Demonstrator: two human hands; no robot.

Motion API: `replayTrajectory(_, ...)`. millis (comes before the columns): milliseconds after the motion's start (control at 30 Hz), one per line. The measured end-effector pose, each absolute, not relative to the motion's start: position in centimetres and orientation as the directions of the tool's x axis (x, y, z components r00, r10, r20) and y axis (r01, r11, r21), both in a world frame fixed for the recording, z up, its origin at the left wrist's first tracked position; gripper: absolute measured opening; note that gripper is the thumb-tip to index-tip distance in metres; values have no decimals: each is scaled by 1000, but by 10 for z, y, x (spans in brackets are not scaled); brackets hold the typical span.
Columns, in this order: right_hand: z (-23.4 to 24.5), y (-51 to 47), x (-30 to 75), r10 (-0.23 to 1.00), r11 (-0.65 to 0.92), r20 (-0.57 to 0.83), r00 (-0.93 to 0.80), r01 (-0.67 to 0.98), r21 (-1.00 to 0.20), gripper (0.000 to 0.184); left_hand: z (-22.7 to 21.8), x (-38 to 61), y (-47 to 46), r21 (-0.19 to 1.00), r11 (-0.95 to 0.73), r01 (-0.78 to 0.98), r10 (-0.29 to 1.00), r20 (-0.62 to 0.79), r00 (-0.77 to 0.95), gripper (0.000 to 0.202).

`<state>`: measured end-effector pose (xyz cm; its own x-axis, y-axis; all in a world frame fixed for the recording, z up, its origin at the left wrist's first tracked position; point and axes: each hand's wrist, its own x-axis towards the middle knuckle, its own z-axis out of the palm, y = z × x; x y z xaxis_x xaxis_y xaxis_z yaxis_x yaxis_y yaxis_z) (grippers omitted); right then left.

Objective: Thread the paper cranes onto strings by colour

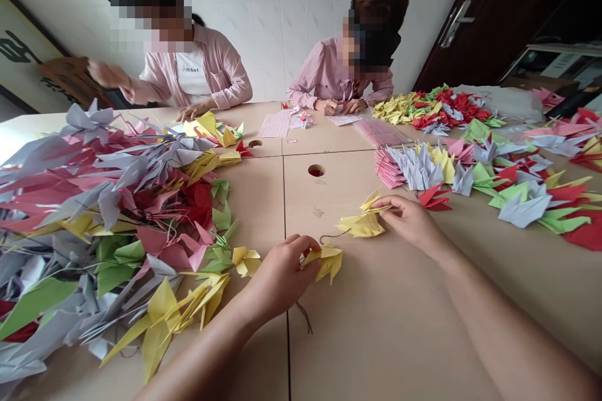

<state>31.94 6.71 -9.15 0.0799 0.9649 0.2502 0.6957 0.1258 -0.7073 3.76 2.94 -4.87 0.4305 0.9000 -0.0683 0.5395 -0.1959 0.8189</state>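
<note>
My left hand (288,276) pinches a yellow paper crane (330,261) over the middle of the table. A dark string (305,316) hangs below that hand. To the right and a little farther off, my right hand (408,220) has its fingers closed on yellow paper cranes (361,224), stacked so closely that I cannot tell how many. A thin dark cord (335,236) runs between the two hands' cranes. Left of my left hand lies another yellow paper crane (245,261).
A large heap of strung paper cranes (117,182) covers the table's left side. More cranes (498,175) lie along the right, with a mixed pile (437,106) behind. Two people sit opposite, near patterned paper sheets (274,126). The tabletop has a round hole (316,170).
</note>
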Motion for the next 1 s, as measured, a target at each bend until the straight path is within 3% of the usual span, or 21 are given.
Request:
replayTrajectory(200, -84, 59, 303, 945, 311, 306, -113, 598, -739, 23, -50, 37, 32, 869, -1, 495, 879, -235, 415, 19)
replayTrajectory(333, -76, 55, 300, 853, 396, 518, -70, 732, -554, 26, -50, 37, 35, 912, 114, 393, 862, -288, 418, 21)
replayTrajectory(433, -66, 46, 291, 782, 475, 615, -100, 734, -485, 28, -51, 37, 36, 939, 133, 318, 865, -266, 425, 22)
replayTrajectory(567, -55, 29, 268, 736, 658, 542, -406, 619, -429, 36, -53, 39, 36, 969, 165, 183, 883, -228, 411, 24)
replayTrajectory(633, -54, 24, 258, 721, 687, 502, -477, 591, -424, 37, -53, 40, 36, 974, 198, 109, 887, -225, 403, 25)
replayTrajectory(767, -57, 22, 251, 745, 666, 460, -484, 589, -459, 30, -50, 42, 36, 961, 275, -25, 880, -241, 409, 27)
replayTrajectory(1000, -62, 25, 257, 769, 638, 402, -497, 559, -530, 36, -44, 43, 35, 934, 325, -146, 886, -247, 392, 26)
